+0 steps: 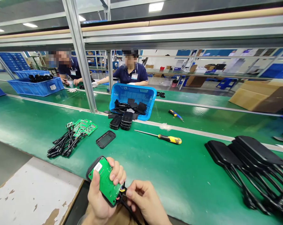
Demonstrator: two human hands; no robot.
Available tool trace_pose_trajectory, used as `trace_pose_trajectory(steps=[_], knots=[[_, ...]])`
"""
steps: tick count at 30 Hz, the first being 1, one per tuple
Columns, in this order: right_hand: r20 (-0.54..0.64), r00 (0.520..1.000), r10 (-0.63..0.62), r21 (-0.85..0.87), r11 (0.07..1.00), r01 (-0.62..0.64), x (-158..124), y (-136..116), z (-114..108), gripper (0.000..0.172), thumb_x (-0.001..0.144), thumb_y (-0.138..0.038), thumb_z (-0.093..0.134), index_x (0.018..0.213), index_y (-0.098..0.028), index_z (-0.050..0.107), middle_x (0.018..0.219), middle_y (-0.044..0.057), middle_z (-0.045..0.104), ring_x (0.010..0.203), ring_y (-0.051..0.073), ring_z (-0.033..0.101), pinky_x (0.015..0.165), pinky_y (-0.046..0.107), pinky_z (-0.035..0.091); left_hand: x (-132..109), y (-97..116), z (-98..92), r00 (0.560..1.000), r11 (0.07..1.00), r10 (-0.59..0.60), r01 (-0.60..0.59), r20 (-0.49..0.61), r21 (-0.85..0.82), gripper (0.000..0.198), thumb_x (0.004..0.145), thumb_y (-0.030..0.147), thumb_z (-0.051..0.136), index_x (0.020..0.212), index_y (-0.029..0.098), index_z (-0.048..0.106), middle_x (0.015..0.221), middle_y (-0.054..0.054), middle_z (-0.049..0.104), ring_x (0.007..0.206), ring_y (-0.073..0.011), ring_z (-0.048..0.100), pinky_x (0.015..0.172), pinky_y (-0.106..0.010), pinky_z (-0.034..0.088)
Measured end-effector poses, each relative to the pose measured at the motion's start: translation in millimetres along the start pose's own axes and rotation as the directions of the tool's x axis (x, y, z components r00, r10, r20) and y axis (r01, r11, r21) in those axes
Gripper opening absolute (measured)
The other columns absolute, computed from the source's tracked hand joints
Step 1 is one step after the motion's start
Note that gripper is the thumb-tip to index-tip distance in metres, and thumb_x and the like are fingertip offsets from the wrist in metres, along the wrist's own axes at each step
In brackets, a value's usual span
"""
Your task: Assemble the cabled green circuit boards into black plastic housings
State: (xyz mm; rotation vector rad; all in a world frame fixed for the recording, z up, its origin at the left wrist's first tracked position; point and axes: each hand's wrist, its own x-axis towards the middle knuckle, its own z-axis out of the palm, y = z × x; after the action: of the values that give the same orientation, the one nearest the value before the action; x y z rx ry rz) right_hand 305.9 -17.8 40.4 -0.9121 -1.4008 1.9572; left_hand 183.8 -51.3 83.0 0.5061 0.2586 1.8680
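Note:
My left hand (106,187) is wrapped round a black plastic housing (91,164) with a green circuit board (106,181) lying in it. A white label sticks to the board's upper end. At the lower end, thin coloured wires (121,190) come out beside a thick black cable (129,211). My right hand (143,198) pinches at these wires, thumb against forefinger. Beyond my hands lies an empty black cover with slots (106,139). To its left is a pile of green circuit boards (83,127) with black cables (63,143).
A yellow and black screwdriver (169,138) lies mid-table. Behind it stand stacked black housings (126,120) and a tilted blue basket (149,109) of black parts. Finished-looking black units with cables (246,156) lie right. Two co-workers (132,71) sit across the bench; a metal post (81,59) rises between.

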Motion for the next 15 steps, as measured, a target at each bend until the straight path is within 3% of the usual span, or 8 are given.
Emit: trace_pose_trajectory(steps=[6,11,13,15], knots=[[-0.014,1.000,0.005,0.133,0.991,-0.003,-3,3,8,0.053,0.069,-0.063,0.077,0.057,-0.018,0.051,0.050,-0.004,0.048,0.048,0.007,0.035,0.049,0.022,0.030,-2,1,1.3,0.995,0.991,0.011,-0.024,0.096,0.132,0.041,0.085,0.057,0.064,0.092,0.017,0.060,0.069,0.002,0.037,0.061,-0.0119,0.031,0.060,-0.028,0.033],[-0.045,0.998,-0.052,0.154,0.986,0.059,-1,13,9,0.053,0.069,-0.062,0.078,0.058,-0.018,0.050,0.055,-0.003,0.048,0.056,0.010,0.037,0.055,0.023,0.032,-2,0,0.9,0.974,0.946,-0.058,-0.016,0.218,0.325,0.043,0.080,0.059,0.069,0.091,0.018,0.058,0.071,0.000,0.040,0.063,-0.0139,0.035,0.061,-0.028,0.033],[-0.067,0.996,-0.059,0.169,0.983,0.069,0,14,9,0.053,0.071,-0.063,0.076,0.060,-0.019,0.049,0.053,-0.005,0.043,0.054,0.009,0.034,0.053,0.022,0.030,4,0,0.5,0.975,0.960,-0.091,0.032,0.205,0.278,0.043,0.080,0.058,0.070,0.090,0.017,0.059,0.068,0.002,0.038,0.061,-0.0125,0.033,0.060,-0.027,0.033],[-0.029,0.998,-0.050,0.201,0.978,0.055,2,12,10,0.051,0.073,-0.064,0.074,0.066,-0.020,0.050,0.054,-0.006,0.042,0.051,0.009,0.032,0.051,0.022,0.030,11,0,-0.7,0.980,0.983,-0.157,0.144,0.120,0.116,0.041,0.083,0.055,0.068,0.089,0.016,0.059,0.066,0.004,0.034,0.057,-0.0102,0.028,0.059,-0.024,0.033]])
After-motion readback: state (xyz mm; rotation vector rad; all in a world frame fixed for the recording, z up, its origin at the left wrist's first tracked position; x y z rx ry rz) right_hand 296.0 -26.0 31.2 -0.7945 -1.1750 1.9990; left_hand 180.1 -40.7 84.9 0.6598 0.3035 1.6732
